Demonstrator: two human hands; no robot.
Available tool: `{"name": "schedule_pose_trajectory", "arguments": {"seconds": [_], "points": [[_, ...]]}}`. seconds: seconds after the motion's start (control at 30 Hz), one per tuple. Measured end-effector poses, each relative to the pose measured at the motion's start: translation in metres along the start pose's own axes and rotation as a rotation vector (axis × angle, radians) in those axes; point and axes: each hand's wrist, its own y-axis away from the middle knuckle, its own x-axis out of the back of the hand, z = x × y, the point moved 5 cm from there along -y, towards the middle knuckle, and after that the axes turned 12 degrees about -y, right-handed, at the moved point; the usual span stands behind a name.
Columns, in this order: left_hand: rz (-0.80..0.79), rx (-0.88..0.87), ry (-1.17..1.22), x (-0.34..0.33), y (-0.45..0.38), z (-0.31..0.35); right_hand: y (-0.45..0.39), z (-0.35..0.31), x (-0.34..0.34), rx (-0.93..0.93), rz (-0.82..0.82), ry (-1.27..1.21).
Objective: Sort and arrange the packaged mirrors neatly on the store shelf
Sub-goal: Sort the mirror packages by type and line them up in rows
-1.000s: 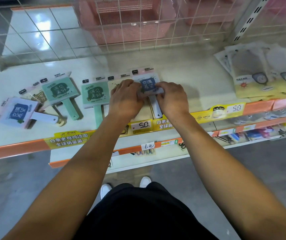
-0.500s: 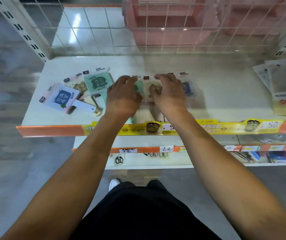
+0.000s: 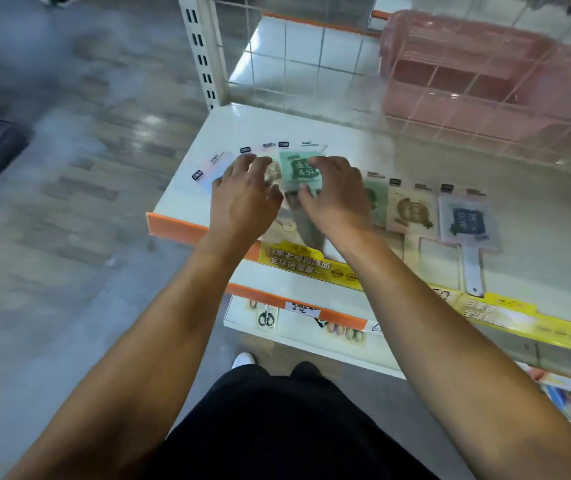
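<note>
Several packaged hand mirrors lie on the white shelf [image 3: 311, 129]. At its left end is a loose, overlapping pile: a green mirror [image 3: 296, 169] on top, a pale blue-white packet [image 3: 213, 171] sticking out to the left. My right hand [image 3: 336, 199] grips the green mirror's right edge, thumb under its lower side. My left hand [image 3: 242, 199] hovers over the pile with fingers spread and hides the packs below. To the right a second green mirror [image 3: 377, 202], a beige mirror [image 3: 414, 211] and a grey-blue mirror [image 3: 466, 220] lie side by side, handles toward me.
A wire grid backs the shelf, with a pink basket [image 3: 467, 74] behind it. A slotted white upright [image 3: 202, 50] stands at the back left corner. An orange strip [image 3: 170, 225] and yellow labels [image 3: 519, 320] edge the front. Scissors [image 3: 266, 317] hang on the lower shelf.
Both hands have left the grey-blue mirror in the row and moved left to the loose pile. My right hand has taken hold of the green mirror. The view swung left.
</note>
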Motion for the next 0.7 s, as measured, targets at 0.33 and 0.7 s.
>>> {"name": "schedule_pose_trajectory", "arguments": {"seconds": [0.33,0.7], "points": [[-0.008,0.125,-0.030,0.019,0.001,-0.063,-0.011,-0.045,-0.054,0.107,-0.029,-0.041],[-0.007,0.161,-0.082,0.024,0.003,-0.105,-0.016,-0.074,-0.093,0.199,-0.152,0.001]]}}
